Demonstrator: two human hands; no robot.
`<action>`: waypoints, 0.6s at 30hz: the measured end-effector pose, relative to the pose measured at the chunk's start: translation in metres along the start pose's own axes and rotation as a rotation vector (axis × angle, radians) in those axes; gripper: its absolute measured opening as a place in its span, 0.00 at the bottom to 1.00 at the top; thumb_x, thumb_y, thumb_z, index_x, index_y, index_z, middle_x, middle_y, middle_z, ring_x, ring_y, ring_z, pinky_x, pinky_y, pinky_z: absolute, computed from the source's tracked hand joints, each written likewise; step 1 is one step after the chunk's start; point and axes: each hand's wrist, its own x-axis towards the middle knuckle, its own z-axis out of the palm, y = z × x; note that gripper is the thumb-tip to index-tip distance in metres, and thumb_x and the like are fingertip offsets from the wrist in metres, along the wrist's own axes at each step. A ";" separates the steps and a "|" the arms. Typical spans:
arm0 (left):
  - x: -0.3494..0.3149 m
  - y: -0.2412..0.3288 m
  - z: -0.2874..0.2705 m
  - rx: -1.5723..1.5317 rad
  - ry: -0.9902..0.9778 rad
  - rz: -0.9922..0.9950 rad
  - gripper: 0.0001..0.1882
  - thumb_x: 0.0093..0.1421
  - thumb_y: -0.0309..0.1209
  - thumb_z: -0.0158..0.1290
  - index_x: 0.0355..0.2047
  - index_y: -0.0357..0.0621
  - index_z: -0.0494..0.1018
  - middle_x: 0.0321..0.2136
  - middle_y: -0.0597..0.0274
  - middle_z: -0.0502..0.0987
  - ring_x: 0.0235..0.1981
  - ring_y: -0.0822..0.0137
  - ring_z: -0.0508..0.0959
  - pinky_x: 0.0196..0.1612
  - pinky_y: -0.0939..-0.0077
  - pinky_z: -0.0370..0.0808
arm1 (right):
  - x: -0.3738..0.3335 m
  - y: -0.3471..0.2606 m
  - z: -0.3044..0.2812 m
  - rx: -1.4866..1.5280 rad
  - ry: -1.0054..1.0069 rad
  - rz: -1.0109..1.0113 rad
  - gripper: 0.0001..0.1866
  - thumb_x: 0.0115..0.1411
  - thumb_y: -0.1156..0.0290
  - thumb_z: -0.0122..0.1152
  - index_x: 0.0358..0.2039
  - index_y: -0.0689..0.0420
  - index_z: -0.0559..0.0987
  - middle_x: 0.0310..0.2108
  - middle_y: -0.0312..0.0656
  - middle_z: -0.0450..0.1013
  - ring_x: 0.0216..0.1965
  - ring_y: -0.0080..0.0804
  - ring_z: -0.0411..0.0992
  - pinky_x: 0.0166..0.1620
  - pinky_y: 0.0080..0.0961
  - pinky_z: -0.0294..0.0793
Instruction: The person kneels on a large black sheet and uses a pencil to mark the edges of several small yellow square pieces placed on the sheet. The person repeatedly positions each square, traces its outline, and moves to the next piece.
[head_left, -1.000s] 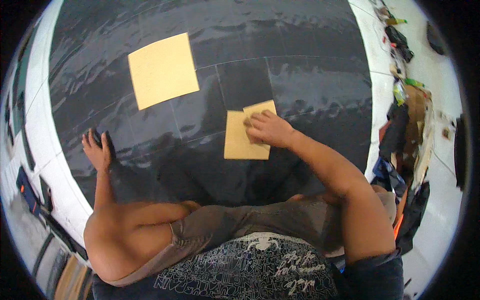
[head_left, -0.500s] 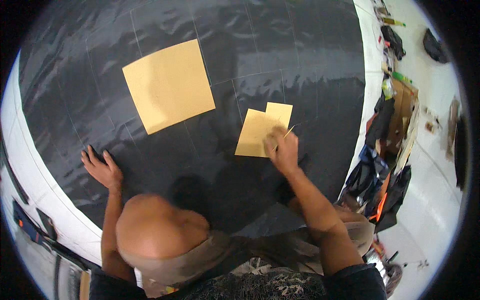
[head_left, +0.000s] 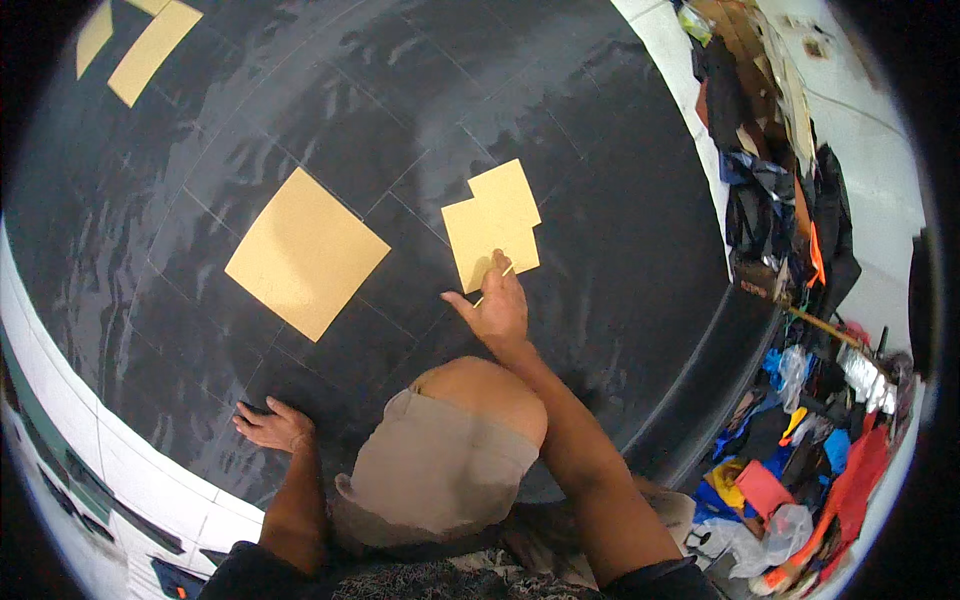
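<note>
A large black sheet [head_left: 590, 330] with thin pale lines on it lies spread on the floor beneath me. My left hand [head_left: 275, 425] rests on the sheet with its fingers apart. My right hand [head_left: 500, 310] holds a thin yellow stick [head_left: 508, 270]; whether it is a pencil I cannot tell. Its fingertips are at the near edge of a small yellow rectangular piece [head_left: 463, 240]. A second small yellow piece [head_left: 508, 190] overlaps that one on the far right side. Left of them, a larger yellow square piece [head_left: 308, 255] lies flat by itself.
More yellow pieces [head_left: 155, 55] lie at the far left of the sheet. My bent knee [head_left: 480, 395] rises between my arms. Along the right, beyond the sheet, are dark bags [head_left: 830, 230], an upright cardboard piece [head_left: 745, 50] and a heap of coloured scraps [head_left: 765, 490]. White floor tiles [head_left: 80, 430] border the left.
The view has swung left and shows more of the sheet's far left and the right-hand heap. My right hand has drawn back to the small pieces' near edge, thumb spread.
</note>
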 end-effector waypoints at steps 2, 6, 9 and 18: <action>0.001 -0.001 -0.001 0.027 -0.018 -0.010 0.37 0.67 0.50 0.49 0.70 0.44 0.58 0.70 0.38 0.55 0.72 0.41 0.53 0.72 0.43 0.48 | -0.008 0.003 0.003 -0.051 -0.013 -0.010 0.41 0.54 0.50 0.74 0.56 0.69 0.70 0.63 0.65 0.63 0.63 0.59 0.64 0.67 0.48 0.61; 0.006 -0.003 -0.003 0.018 -0.006 0.008 0.37 0.66 0.49 0.51 0.70 0.43 0.59 0.70 0.38 0.55 0.72 0.41 0.53 0.72 0.44 0.49 | -0.023 -0.010 0.000 0.006 -0.134 0.083 0.37 0.54 0.57 0.73 0.57 0.67 0.70 0.59 0.64 0.67 0.62 0.59 0.65 0.67 0.49 0.60; 0.008 0.000 -0.020 -0.042 -0.068 0.040 0.36 0.67 0.47 0.51 0.70 0.43 0.59 0.70 0.38 0.55 0.72 0.41 0.54 0.72 0.45 0.50 | -0.034 -0.009 -0.001 -0.049 -0.008 -0.080 0.26 0.54 0.66 0.70 0.49 0.66 0.71 0.52 0.63 0.71 0.51 0.64 0.69 0.57 0.53 0.68; -0.004 0.010 -0.018 -0.047 -0.026 -0.043 0.35 0.68 0.47 0.48 0.70 0.45 0.57 0.71 0.39 0.52 0.72 0.39 0.51 0.72 0.42 0.48 | -0.100 0.029 0.030 -0.308 0.052 -0.268 0.09 0.58 0.71 0.58 0.39 0.57 0.77 0.42 0.52 0.76 0.46 0.47 0.75 0.49 0.43 0.75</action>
